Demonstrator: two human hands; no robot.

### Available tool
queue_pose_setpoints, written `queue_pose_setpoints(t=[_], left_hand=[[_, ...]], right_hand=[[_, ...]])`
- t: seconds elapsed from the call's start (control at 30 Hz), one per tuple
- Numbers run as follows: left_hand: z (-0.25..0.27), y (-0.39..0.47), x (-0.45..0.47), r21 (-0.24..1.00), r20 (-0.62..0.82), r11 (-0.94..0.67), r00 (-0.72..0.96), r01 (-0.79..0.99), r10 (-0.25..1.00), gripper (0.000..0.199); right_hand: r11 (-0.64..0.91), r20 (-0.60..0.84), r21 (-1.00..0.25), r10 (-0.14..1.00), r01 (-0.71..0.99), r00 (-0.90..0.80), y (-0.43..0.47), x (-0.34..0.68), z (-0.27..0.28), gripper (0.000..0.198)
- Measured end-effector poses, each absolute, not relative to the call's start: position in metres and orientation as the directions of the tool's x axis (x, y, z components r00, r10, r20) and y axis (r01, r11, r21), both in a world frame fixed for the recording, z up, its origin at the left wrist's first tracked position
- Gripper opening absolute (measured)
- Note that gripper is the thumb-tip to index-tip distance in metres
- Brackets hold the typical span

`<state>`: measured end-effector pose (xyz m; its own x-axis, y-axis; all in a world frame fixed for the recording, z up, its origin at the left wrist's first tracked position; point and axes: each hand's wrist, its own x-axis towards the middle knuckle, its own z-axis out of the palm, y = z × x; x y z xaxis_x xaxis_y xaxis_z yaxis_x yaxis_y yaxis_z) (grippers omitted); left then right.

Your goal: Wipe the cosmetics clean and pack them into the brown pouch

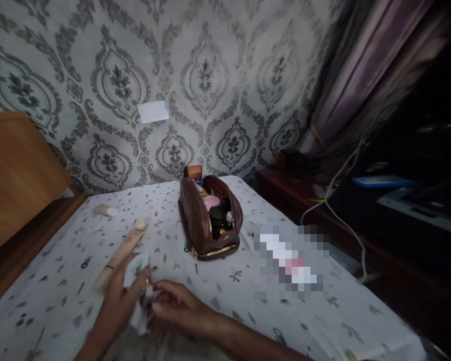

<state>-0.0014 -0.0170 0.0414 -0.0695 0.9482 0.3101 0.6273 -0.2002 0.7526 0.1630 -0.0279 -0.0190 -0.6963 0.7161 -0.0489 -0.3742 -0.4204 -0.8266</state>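
Observation:
My left hand (115, 301) is closed round a crumpled white cloth (135, 265), which hangs down below the fingers. A small pale, shiny item (149, 291) shows between my two hands, too blurred to name. My right hand (182, 306) meets it from the right, thumb and fingers curled in a pinch. Behind the left hand lies a long beige tube (120, 253) with a rounded cap. Farther back, an unzipped brown leather cosmetic bag (191, 215) stands on the table, with a pink item (211, 201) and several dark ones inside.
A smaller beige tube (105, 209) with a white cap lies at the back left of the patterned tablecloth (225, 326). To the right is a pixelated white and pink object (289, 260). A wooden panel (18, 170) borders the left; a pale cable (346, 223) hangs at right.

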Motion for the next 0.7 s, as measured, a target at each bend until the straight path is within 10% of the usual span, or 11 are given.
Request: queue_pose_setpoints(t=[0.5,0.7], left_hand=[[-0.005,-0.001,0.028,0.728,0.369,-0.455,0.267,0.512,0.890,0.043],[0.001,0.000,0.028,0.838,0.332,-0.358,0.137,0.411,0.933,0.045]], right_hand=[[-0.235,-0.060,-0.868,0.923,-0.437,-0.379,-0.007,0.181,-0.022,0.053],[-0.238,-0.044,-0.902,0.881,-0.361,-0.472,-0.011,0.182,-0.013,0.048]])
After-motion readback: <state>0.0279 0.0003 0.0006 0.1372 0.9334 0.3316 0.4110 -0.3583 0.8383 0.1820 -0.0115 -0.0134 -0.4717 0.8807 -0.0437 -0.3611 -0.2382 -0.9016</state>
